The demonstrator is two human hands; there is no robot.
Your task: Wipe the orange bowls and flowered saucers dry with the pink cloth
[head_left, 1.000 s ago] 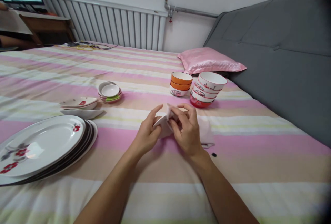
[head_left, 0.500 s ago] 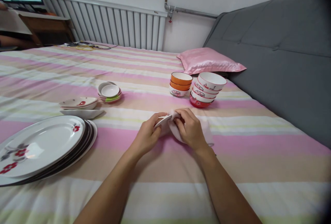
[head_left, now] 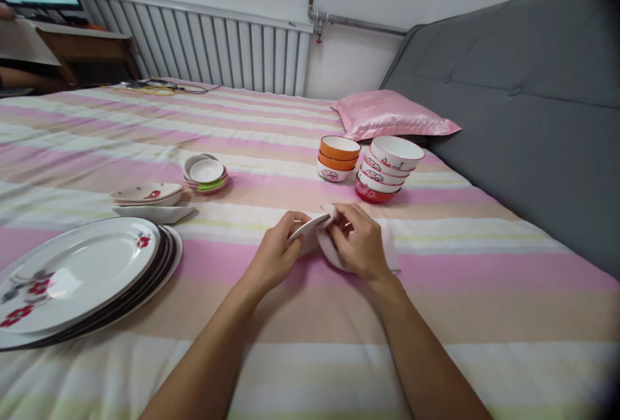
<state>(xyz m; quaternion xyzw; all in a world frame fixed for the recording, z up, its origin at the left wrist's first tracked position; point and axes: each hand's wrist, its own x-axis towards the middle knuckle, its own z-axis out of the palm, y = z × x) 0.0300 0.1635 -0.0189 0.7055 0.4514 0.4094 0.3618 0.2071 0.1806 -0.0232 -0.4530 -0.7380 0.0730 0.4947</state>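
Above the striped bedspread, my left hand (head_left: 277, 247) pinches a small white dish (head_left: 308, 226), seen nearly edge-on and tilted. My right hand (head_left: 359, 242) is closed on a pale cloth (head_left: 328, 249), which is bunched against the dish's far right edge. Part of the cloth hangs below and to the right of that hand. My fingers and the cloth hide much of the dish, so its exact shape is unclear.
Oval plates (head_left: 82, 271) are stacked at left, with shallow dishes (head_left: 148, 194) and small saucers (head_left: 206, 171) beyond. Orange and white bowls (head_left: 338, 158) stand beside a taller bowl stack (head_left: 387, 171). Behind lie a pink pillow (head_left: 392, 113) and cables (head_left: 169, 87). A grey headboard (head_left: 523, 90) borders the right.
Slightly more of the dish's rim shows between my hands. My right hand and the cloth have shifted a little along its edge; the stacks are unmoved.
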